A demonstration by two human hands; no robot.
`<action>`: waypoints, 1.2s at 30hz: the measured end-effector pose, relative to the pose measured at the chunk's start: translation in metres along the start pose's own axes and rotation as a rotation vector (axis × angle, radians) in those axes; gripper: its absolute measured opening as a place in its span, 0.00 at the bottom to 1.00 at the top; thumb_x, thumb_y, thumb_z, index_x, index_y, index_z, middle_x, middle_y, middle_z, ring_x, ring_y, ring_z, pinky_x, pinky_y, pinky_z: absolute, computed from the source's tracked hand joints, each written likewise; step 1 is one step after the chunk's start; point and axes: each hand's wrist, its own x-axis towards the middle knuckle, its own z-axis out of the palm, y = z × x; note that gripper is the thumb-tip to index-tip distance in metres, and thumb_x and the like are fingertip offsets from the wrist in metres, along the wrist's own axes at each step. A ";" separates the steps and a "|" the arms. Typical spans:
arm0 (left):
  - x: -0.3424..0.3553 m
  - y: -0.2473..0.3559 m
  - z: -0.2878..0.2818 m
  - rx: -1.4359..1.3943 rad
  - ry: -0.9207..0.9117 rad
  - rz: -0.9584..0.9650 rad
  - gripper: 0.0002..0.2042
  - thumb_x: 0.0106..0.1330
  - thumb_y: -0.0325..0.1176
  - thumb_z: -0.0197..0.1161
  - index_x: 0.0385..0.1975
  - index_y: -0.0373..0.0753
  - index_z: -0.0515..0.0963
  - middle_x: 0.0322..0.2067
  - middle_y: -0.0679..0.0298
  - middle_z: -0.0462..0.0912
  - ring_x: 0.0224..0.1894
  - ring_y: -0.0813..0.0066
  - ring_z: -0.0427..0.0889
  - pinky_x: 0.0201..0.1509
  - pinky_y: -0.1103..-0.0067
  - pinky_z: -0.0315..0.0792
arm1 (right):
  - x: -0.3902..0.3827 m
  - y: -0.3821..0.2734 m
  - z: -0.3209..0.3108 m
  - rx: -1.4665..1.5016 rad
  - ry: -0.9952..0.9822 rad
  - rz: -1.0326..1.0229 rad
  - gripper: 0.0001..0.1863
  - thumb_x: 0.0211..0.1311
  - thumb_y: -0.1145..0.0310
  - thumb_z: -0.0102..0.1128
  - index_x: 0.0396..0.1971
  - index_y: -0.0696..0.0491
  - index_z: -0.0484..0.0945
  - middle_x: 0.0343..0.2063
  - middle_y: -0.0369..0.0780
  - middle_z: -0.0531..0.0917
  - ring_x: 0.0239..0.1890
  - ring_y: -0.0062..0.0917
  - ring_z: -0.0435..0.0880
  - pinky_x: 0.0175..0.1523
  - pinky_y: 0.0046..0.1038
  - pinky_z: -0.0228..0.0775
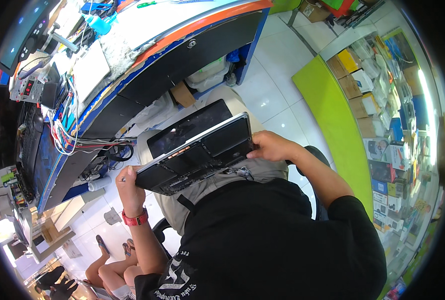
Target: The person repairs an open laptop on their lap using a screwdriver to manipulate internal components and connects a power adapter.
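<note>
Over my lap I hold an opened-up laptop [226, 141]. Its base is tilted, with the underside cover off, so dark battery cells and inner parts show. Beyond the silver edge of the base lies the laptop's dark glossy screen [192, 128], partly over my thighs. My left hand [128, 189] is closed on the base's left corner; something small and pale shows at its fingers, too small to name. My right hand [272, 146] grips the right edge, thumb on the near side and fingers mostly hidden.
Ahead stands a workbench with black drawers [192, 60] and an orange edge, cluttered with tools and cables [65, 132]. On the right, a glass display case [327, 110] with a green base holds boxes. Another person's legs [113, 272] show at lower left.
</note>
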 end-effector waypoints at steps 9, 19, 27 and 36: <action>-0.005 -0.026 -0.012 0.124 -0.012 0.058 0.29 0.87 0.55 0.54 0.42 0.28 0.84 0.35 0.61 0.87 0.38 0.77 0.82 0.48 0.77 0.76 | -0.001 -0.012 0.002 0.036 0.039 -0.020 0.25 0.59 0.80 0.79 0.57 0.55 0.86 0.47 0.47 0.93 0.51 0.42 0.92 0.59 0.38 0.81; -0.009 -0.051 -0.017 0.018 0.003 -0.039 0.28 0.86 0.56 0.57 0.48 0.32 0.86 0.40 0.67 0.89 0.42 0.82 0.82 0.50 0.79 0.77 | 0.005 -0.023 0.005 0.288 -0.017 0.103 0.24 0.61 0.85 0.77 0.58 0.57 0.87 0.48 0.39 0.93 0.52 0.24 0.88 0.64 0.32 0.78; -0.004 -0.030 -0.007 0.154 -0.107 -0.049 0.33 0.83 0.61 0.59 0.58 0.29 0.85 0.47 0.64 0.90 0.49 0.79 0.83 0.56 0.76 0.78 | 0.007 -0.026 0.001 0.241 0.002 0.125 0.24 0.60 0.85 0.77 0.57 0.57 0.88 0.47 0.40 0.94 0.50 0.25 0.89 0.62 0.32 0.79; -0.004 -0.027 -0.006 0.287 -0.078 0.006 0.31 0.84 0.59 0.60 0.49 0.27 0.86 0.37 0.67 0.88 0.41 0.81 0.79 0.47 0.75 0.78 | 0.006 -0.039 -0.001 0.177 0.028 0.112 0.24 0.56 0.85 0.79 0.55 0.58 0.88 0.47 0.43 0.93 0.49 0.29 0.89 0.61 0.34 0.79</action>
